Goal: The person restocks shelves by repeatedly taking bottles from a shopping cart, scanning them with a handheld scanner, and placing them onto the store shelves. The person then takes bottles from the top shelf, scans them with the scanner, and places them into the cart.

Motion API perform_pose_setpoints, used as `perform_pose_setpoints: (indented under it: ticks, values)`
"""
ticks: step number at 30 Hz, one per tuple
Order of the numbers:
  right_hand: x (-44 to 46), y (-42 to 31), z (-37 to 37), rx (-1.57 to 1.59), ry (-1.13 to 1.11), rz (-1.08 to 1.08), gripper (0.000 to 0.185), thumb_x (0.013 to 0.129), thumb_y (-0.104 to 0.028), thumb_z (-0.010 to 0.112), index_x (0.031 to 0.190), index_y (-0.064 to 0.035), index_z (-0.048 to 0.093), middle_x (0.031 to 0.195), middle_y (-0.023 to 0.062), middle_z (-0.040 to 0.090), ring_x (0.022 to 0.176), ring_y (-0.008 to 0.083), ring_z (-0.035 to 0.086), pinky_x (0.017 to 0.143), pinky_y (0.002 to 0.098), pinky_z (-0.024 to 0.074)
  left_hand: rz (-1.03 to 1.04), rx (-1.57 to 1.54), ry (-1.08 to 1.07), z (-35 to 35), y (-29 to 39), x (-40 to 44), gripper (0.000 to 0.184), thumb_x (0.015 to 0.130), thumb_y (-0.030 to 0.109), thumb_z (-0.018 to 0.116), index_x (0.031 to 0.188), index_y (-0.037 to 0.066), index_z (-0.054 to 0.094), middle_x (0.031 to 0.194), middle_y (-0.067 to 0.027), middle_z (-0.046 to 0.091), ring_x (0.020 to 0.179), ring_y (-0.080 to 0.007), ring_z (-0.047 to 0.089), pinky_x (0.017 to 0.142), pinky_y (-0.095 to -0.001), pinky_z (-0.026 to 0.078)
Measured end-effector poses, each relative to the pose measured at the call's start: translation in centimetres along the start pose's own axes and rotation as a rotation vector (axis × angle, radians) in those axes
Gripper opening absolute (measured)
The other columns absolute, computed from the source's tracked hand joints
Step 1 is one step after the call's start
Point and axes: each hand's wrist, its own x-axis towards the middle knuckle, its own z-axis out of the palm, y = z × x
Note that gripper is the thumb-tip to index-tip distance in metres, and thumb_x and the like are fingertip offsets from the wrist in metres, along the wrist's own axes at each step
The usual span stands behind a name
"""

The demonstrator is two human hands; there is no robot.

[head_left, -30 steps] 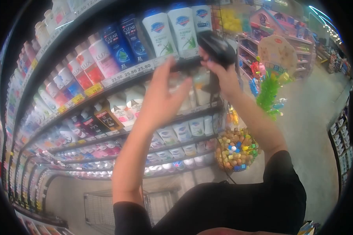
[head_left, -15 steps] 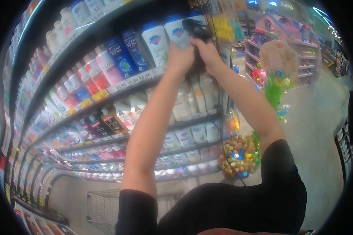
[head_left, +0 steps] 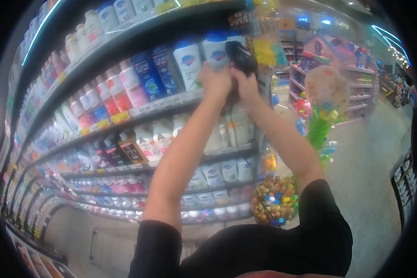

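Both my hands are raised together at the right end of an upper shelf. My right hand (head_left: 247,83) is closed around a black object with a rounded, glossy head (head_left: 242,57); its dark lower part runs down between my hands. My left hand (head_left: 214,82) is closed against the same object from the left, its fingers partly blurred. The object's exact kind is unclear. Just behind my hands stands a white bottle with a blue cap (head_left: 215,46). A similar white bottle (head_left: 187,62) stands left of it, beside dark blue CLEAR bottles (head_left: 147,74).
Shelves of bottles curve away to the left, with a price strip (head_left: 167,103) under this row. A shopping cart (head_left: 109,248) stands below. To the right hang a net of small toys (head_left: 275,199) and green items (head_left: 317,129), with a pink display (head_left: 326,51) beyond.
The view has tilted and shifted slightly, so the shelf and bottles sit lower. My hands and the black object are a little lower and further right in view, still together.
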Motion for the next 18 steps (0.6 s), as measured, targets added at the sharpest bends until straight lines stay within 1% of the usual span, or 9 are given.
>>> perform_pose_setpoints:
  ticks: [2, 5, 6, 10, 11, 13, 14, 17, 18]
  values:
    - [-0.3, 0.6, -0.1, 0.005, -0.029, -0.114, 0.034, 0.091, -0.007, 0.061, 0.124, -0.0039, 0.054, 0.116, 0.0054, 0.06, 0.112, 0.0149, 0.055, 0.098, 0.0301, 0.0422, 0.09, 0.002, 0.051, 0.2, -0.1, -0.9, 0.081, 0.084, 0.028, 0.074, 0.143, -0.011, 0.035, 0.139, -0.0293, 0.036, 0.108, -0.0312, 0.059, 0.092, -0.0366, 0.05]
    - [-2.1, -0.9, 0.7, -0.017, -0.091, -0.199, 0.038, 0.092, -0.007, 0.059, 0.129, -0.0022, 0.051, 0.123, 0.0075, 0.058, 0.117, 0.0157, 0.053, 0.102, 0.0321, 0.0407, 0.22, -0.066, 0.033, -0.8, -0.1, -2.3, 0.086, 0.087, 0.033, 0.075, 0.145, -0.011, 0.03, 0.138, -0.0268, 0.035, 0.107, -0.0258, 0.057, 0.09, -0.0342, 0.051]
    - [-3.0, -1.4, 1.1, -0.045, -0.116, -0.222, 0.04, 0.093, -0.008, 0.059, 0.131, -0.0017, 0.05, 0.125, 0.0083, 0.057, 0.119, 0.0163, 0.052, 0.104, 0.0329, 0.0401, 0.284, -0.105, 0.048, -1.0, -0.4, -2.7, 0.085, 0.088, 0.033, 0.076, 0.145, -0.008, 0.03, 0.134, -0.0217, 0.037, 0.103, -0.0207, 0.056, 0.088, -0.0323, 0.051]
    - [-8.6, -3.0, 1.7, -0.213, -0.193, -0.312, 0.047, 0.093, -0.01, 0.06, 0.137, -0.0012, 0.047, 0.137, 0.01, 0.051, 0.127, 0.0213, 0.048, 0.109, 0.0371, 0.0359, 0.432, -0.302, 0.125, -3.2, -0.4, -6.6, 0.072, 0.088, 0.026, 0.077, 0.14, -0.001, 0.036, 0.131, -0.0132, 0.039, 0.104, -0.0187, 0.053, 0.089, -0.0327, 0.051]
    - [-10.4, -2.7, 1.1, -0.373, -0.25, -0.326, 0.05, 0.092, -0.011, 0.061, 0.139, -0.0015, 0.046, 0.141, 0.0109, 0.049, 0.13, 0.0229, 0.047, 0.111, 0.0378, 0.0344, 0.459, -0.176, 0.183, -4.2, -1.8, -7.2, 0.086, 0.082, 0.033, 0.081, 0.144, 0.0, 0.032, 0.133, -0.018, 0.04, 0.112, -0.0288, 0.054, 0.095, -0.0399, 0.047]
    - [-14.0, -2.0, 0.0, -0.618, -0.396, -0.318, 0.055, 0.091, -0.013, 0.063, 0.142, -0.0025, 0.046, 0.146, 0.0127, 0.045, 0.133, 0.0253, 0.046, 0.113, 0.0384, 0.0328, 0.498, -0.416, 0.162, -5.9, -2.1, -10.2, 0.068, 0.089, 0.025, 0.075, 0.139, -0.001, 0.037, 0.122, -0.0154, 0.05, 0.106, -0.0194, 0.054, 0.089, -0.0326, 0.051]
    - [-15.7, -1.5, -0.4, -0.703, -0.489, -0.291, 0.057, 0.09, -0.014, 0.064, 0.142, -0.0033, 0.046, 0.148, 0.0137, 0.044, 0.134, 0.0263, 0.046, 0.113, 0.0382, 0.0328, 0.43, -0.434, 0.019, -7.6, -5.8, -11.4, 0.07, 0.09, 0.031, 0.073, 0.14, -0.002, 0.036, 0.124, -0.0171, 0.051, 0.106, -0.0204, 0.056, 0.088, -0.0325, 0.051]
    - [-20.4, -2.2, -0.5, -0.462, -0.75, 0.009, 0.058, 0.085, -0.018, 0.069, 0.139, -0.0073, 0.052, 0.148, 0.0153, 0.046, 0.13, 0.0285, 0.051, 0.109, 0.0363, 0.0383, 0.196, -0.523, -0.057, -12.5, -9.3, -17.2, 0.098, 0.086, 0.069, 0.061, 0.147, -0.002, 0.029, 0.131, -0.0188, 0.051, 0.105, -0.0238, 0.059, 0.086, -0.0365, 0.053]
    - [-21.7, -2.0, -0.9, -0.406, -0.819, 0.071, 0.058, 0.083, -0.02, 0.071, 0.138, -0.0088, 0.054, 0.146, 0.0154, 0.048, 0.128, 0.0293, 0.053, 0.107, 0.0359, 0.0408, 0.053, -0.511, -0.155, -14.5, -10.2, -19.6, 0.097, 0.086, 0.073, 0.055, 0.147, 0.0, 0.031, 0.131, -0.0176, 0.052, 0.108, -0.0259, 0.058, 0.09, -0.0404, 0.051]
